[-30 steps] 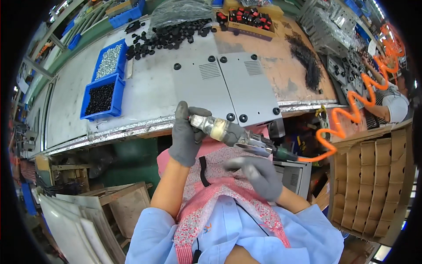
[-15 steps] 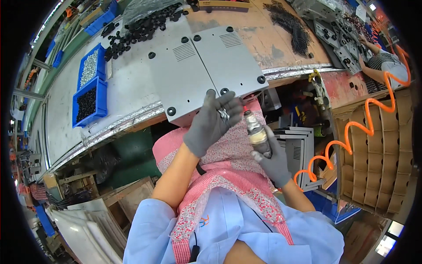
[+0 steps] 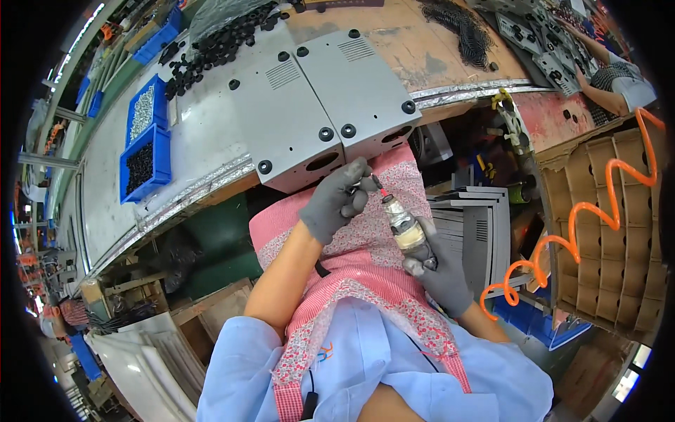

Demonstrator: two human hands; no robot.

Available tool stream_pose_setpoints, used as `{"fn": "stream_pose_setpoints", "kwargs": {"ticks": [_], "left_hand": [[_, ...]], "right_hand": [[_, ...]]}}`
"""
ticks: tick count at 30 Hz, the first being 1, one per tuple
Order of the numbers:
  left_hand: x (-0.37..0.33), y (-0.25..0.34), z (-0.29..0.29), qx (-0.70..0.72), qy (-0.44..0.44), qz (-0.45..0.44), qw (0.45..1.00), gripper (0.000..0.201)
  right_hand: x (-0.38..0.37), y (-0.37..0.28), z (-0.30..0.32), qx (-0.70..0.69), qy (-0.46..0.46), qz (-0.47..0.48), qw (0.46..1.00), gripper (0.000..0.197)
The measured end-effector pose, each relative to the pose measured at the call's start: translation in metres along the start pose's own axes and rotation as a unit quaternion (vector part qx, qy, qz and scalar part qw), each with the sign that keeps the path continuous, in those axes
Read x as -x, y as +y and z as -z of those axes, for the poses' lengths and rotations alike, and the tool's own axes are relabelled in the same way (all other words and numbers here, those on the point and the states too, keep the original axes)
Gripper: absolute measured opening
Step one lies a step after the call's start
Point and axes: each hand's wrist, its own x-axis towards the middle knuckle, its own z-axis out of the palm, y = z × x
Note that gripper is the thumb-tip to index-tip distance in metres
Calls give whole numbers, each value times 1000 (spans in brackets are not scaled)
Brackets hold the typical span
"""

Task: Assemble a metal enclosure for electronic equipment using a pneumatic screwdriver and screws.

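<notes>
My right hand (image 3: 446, 273) is wrapped around a pneumatic screwdriver (image 3: 408, 232), a stubby tool with tape round its body and a red tip pointing up and left. At that tip, my left hand (image 3: 336, 204) is closed with thumb and fingers pinched together. Small silvery screws lie in its fingers, mostly hidden. Both hands wear grey gloves and hover over my apron. Just beyond them, two grey metal housings, the left one (image 3: 281, 116) and the right one (image 3: 358, 88), stand side by side at the table edge. Black round feet (image 3: 326, 133) sit near their corners.
Blue bins of silver screws (image 3: 143, 109) and black screws (image 3: 140, 163) stand at left on the table (image 3: 204, 133). Loose black feet (image 3: 211, 56) are heaped behind. An orange coiled hose (image 3: 576, 232) hangs at right before a cardboard divider (image 3: 608, 225). Another person (image 3: 619, 88) works at far right.
My left fingers have curled from an open palm holding screws into a pinch by the screwdriver's tip. The hand has drawn back from the housings, uncovering a foot. The screwdriver has moved slightly nearer me.
</notes>
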Motion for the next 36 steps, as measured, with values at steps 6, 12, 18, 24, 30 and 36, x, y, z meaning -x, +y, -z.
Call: {"fn": "stream_pose_setpoints", "kwargs": {"ticks": [6, 12, 18, 24, 30, 36], "left_hand": [[1, -5, -6, 21, 82, 4, 996, 30], [3, -4, -8, 51, 47, 4, 998, 40], [3, -3, -5, 56, -13, 15, 998, 28], [1, -4, -6, 42, 11, 10, 999, 22], [-1, -4, -11, 22, 80, 16, 996, 30], [-4, -6, -7, 22, 95, 28, 995, 48]], "right_hand": [[-1, 10, -2, -10, -8, -10, 1000, 73], [-3, 19, -3, -7, 6, -37, 999, 72], [-7, 11, -7, 16, 1, -27, 999, 72], [-7, 19, -7, -7, -2, -33, 999, 73], [-9, 8, -7, 30, -6, -52, 998, 73], [-10, 21, -10, 8, -4, -37, 999, 72]]}}
